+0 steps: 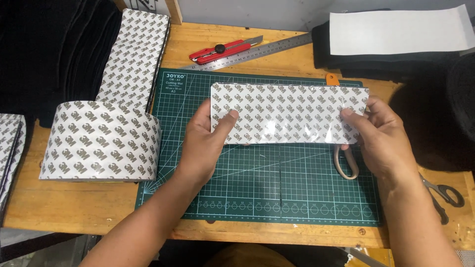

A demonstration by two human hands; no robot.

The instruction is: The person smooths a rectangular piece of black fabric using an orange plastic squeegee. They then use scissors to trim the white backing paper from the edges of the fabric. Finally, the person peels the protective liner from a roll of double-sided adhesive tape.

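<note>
My left hand (205,141) and my right hand (383,136) hold a rectangular sheet of patterned white adhesive backing (289,113) by its two short ends, above a green cutting mat (257,188). Both thumbs press on the sheet's glossy top face. The sheet lies roughly level and covers the mat's upper part. A beige scissors handle (346,163) pokes out below the sheet's right end, beside my right hand.
A wide roll of the same patterned sheet (101,141) lies left of the mat, its strip (136,54) running back. A red utility knife (222,49) and steel ruler (262,51) lie behind the mat. Black fabric (376,62) with white paper (396,32) sits back right; black-handled scissors (443,195) lie right.
</note>
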